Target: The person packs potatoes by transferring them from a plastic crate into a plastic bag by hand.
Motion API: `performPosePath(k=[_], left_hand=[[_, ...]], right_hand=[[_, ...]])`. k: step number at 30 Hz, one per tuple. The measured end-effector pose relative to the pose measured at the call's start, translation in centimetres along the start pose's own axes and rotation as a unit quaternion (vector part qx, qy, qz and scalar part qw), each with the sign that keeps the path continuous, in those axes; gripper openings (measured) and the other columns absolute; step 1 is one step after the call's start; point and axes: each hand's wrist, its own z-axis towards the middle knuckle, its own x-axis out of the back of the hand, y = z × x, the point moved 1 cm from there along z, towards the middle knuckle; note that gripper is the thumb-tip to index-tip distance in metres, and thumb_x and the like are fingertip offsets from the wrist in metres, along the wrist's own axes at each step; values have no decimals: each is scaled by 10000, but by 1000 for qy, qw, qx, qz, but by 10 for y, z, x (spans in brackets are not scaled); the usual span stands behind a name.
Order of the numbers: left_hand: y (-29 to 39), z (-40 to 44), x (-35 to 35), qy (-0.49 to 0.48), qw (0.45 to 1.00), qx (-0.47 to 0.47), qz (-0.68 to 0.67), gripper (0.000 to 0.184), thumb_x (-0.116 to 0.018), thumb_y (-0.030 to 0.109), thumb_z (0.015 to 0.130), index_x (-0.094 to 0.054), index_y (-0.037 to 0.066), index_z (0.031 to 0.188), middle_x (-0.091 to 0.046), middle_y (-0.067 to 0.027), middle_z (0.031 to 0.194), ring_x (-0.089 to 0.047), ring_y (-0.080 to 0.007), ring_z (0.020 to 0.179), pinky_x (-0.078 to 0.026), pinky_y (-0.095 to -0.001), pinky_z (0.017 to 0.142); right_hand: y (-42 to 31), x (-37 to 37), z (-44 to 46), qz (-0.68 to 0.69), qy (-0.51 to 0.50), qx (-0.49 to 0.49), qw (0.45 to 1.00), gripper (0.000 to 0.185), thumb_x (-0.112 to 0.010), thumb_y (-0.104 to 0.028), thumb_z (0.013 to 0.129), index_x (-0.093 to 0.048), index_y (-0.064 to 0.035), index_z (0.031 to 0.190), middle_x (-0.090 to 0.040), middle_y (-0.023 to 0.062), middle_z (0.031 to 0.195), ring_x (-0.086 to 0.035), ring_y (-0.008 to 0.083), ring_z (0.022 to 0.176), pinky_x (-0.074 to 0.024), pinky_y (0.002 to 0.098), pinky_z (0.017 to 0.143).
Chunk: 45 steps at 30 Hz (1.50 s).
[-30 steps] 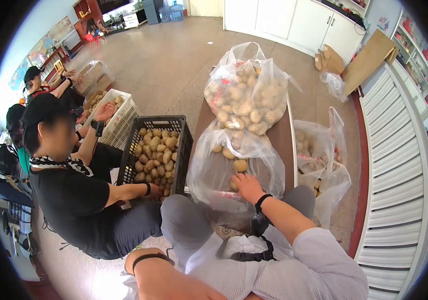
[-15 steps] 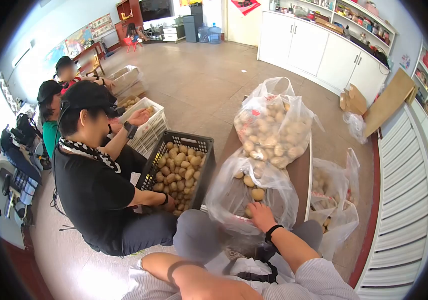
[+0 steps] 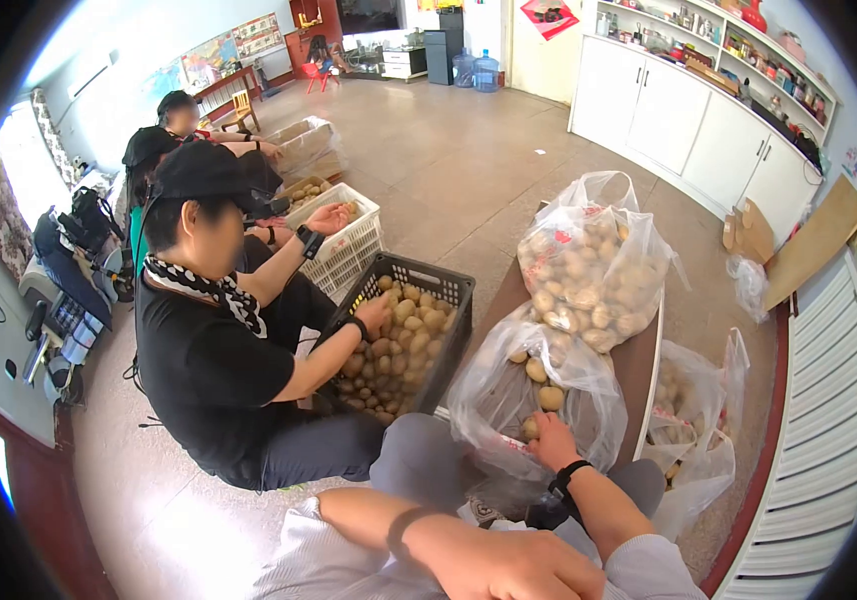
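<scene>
My right hand (image 3: 554,442), with a black band at the wrist, reaches into the open mouth of a clear plastic bag (image 3: 604,400). Its fingers are closed around a potato (image 3: 530,428) near the bag's front edge. Beyond the fingertips, a few more potatoes (image 3: 550,397) lie in a line inside this bag. My left hand (image 3: 509,566) is low in the picture, back upward, in front of my body. Its fingers bend down and are partly cut off by the frame's lower edge, so what they hold, if anything, is hidden.
A full bag of potatoes (image 3: 594,270) stands behind on the brown bench (image 3: 497,325). To the left, a co-worker (image 3: 219,350) reaches into a black crate (image 3: 461,300) of potatoes. More bags (image 3: 694,450) stand at right; a white crate (image 3: 369,235) is farther back.
The view has shifted, so the scene sits farther right. The co-worker's near hand has moved from the crate's near end up onto the potatoes farther back. My right hand remains at the potato.
</scene>
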Motion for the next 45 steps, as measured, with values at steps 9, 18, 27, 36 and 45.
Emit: performPosePath(k=[9,18,27,36,45], left_hand=[[-5,15,-9,-79,995,-50,-18,281,-588,259,975,-644,1,880,-601,-141,872,-592,-293,756,-470,-382,642],[-12,19,-11,-93,994,-42,-47,290,-595,280,969,-646,7,885,-601,-140,875,-593,-294,755,-470,-385,640],[-6,19,-9,-101,992,-45,-60,300,-601,300,963,-648,13,889,-602,-140,878,-594,-295,753,-471,-388,638],[-1,21,-12,-114,989,-55,-70,311,-608,320,957,-650,19,894,-602,-139,881,-595,-295,752,-472,-391,636],[6,23,-6,-117,989,-55,-78,322,-614,340,951,-653,25,899,-603,-138,884,-596,-296,750,-473,-393,634]], right_hand=[[8,-9,-6,10,38,16,999,588,-726,-211,700,-526,-65,1234,-564,189,1100,-588,410,987,-492,484,839],[6,-8,-6,12,53,37,998,571,-727,-218,692,-527,-75,1208,-561,192,1051,-602,421,904,-500,502,786],[5,-9,-4,-6,43,32,999,583,-746,-232,690,-528,-74,1207,-561,189,1050,-606,415,910,-508,493,780],[5,-11,-6,-9,38,26,999,609,-760,-224,685,-524,-75,1226,-554,179,1073,-599,402,953,-504,486,798],[1,-9,-10,-10,48,30,998,570,-728,-199,699,-528,-75,1218,-554,183,1076,-605,406,925,-503,491,790]])
